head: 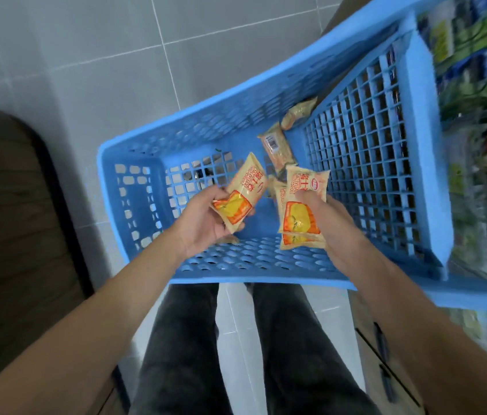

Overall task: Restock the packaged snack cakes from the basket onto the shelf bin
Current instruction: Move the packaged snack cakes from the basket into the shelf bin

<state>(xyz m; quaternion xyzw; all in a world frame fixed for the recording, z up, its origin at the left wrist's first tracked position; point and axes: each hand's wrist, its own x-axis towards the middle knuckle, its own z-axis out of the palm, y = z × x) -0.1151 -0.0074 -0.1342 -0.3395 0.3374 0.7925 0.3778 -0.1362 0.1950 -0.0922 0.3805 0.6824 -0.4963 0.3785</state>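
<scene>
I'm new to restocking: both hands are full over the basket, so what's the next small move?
Probably carry them right to the shelf: the left hand holds one snack cake, the right hand a stack, and few remain in the blue basket.

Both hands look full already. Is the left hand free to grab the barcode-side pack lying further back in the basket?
Probably not: the left hand already grips a snack pack. The barcode pack lies uncovered in the basket.

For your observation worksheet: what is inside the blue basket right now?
Inside the blue basket two loose snack cake packets lie at the far end. The left hand holds one packet; the right hand holds a small stack. Anything beneath the hands is hidden.
</scene>
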